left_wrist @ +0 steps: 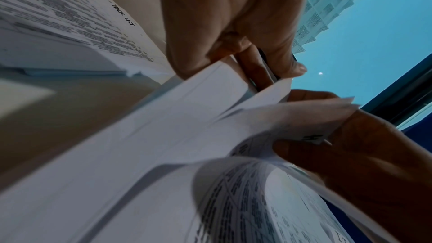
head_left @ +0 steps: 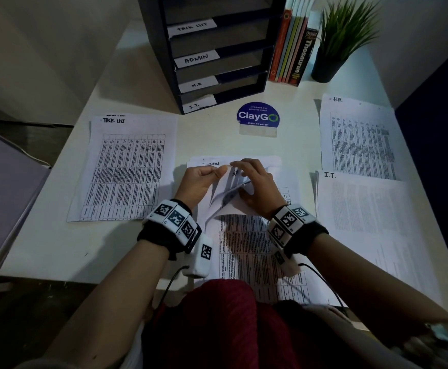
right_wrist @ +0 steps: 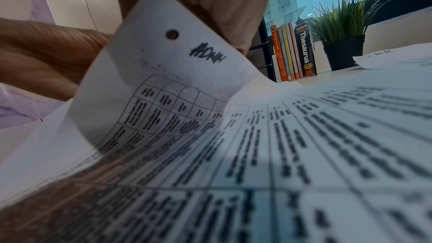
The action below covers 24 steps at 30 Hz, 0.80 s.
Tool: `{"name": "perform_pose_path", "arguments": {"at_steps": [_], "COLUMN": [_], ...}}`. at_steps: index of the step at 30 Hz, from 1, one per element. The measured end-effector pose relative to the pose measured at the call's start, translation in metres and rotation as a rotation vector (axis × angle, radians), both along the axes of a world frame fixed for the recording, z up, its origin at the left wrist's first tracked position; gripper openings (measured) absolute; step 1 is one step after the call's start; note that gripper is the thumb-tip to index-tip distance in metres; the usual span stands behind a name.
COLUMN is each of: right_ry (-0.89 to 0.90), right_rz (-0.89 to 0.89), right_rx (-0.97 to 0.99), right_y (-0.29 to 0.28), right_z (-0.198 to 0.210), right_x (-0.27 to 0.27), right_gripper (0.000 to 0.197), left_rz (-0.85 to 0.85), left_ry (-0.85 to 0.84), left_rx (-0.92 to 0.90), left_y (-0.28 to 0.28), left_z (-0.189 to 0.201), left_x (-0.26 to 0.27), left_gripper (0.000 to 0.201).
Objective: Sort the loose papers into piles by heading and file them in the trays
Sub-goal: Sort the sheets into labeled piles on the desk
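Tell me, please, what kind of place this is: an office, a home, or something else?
Most likely an office desk. A dark stacked paper tray carries handwritten labels such as ADMIN, H.R. and I.T., printed table sheets lie in headed piles, and a row of books with a thesaurus stands beside a potted plant.

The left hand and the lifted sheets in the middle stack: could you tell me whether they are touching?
Touching. The left wrist view shows the left hand pinching the lifted sheets by their top edge between thumb and fingers.
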State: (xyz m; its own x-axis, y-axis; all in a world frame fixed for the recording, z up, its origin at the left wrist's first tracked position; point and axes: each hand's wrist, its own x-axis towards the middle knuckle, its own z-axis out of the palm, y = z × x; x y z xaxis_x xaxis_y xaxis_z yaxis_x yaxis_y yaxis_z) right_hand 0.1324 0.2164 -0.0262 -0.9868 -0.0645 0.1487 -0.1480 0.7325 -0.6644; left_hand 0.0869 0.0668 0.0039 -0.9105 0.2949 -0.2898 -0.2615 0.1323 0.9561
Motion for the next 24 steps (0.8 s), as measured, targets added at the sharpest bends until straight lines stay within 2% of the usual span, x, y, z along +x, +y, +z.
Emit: {"name": "perform_pose_path", "arguments": {"at_steps": [7, 10, 13, 16, 19, 22, 24], "right_ry": [0.006, 0.015, 0.066, 0.136, 0.142, 0.125, 0.133], "right_rz": [0.001, 0.002, 0.004, 0.015, 0.068, 0.057, 0.033], "right_rx": [-0.022, -0.02, 0.024, 0.09, 0.159, 0.198, 0.174], "right_y": [-0.001, -0.001, -0.002, 0.0, 0.006, 0.009, 0.008], "right_z": [0.001, 0.002, 0.003, 0.006, 0.005, 0.005, 0.008], "right_x": [0.001, 0.002, 0.003, 0.007, 0.015, 0.022, 0.019], "right_gripper": [0.06, 0.06, 0.047, 0.024, 0.044, 0.038, 0.028], "left_rz": [-0.009, -0.02, -0.019, 0.0, 0.128, 0.149, 0.148], "left_ry": [-0.03, -0.001, 0.026, 0.041, 0.119, 0.294, 0.463], "left_rx": [-0.003, -0.067, -0.159, -0.307, -0.52, -0.799, -0.89], "left_y": [0.0, 0.0, -0.002, -0.004, -0.005, -0.005, -0.006], "left_z": [0.0, -0.001, -0.005, -0.013, -0.019, -0.021, -0.023], "left_x": [0.002, 0.002, 0.003, 0.002, 0.0, 0.003, 0.007], "left_gripper": [0.026, 0.012, 0.004, 0.012, 0.018, 0.021, 0.017]}}
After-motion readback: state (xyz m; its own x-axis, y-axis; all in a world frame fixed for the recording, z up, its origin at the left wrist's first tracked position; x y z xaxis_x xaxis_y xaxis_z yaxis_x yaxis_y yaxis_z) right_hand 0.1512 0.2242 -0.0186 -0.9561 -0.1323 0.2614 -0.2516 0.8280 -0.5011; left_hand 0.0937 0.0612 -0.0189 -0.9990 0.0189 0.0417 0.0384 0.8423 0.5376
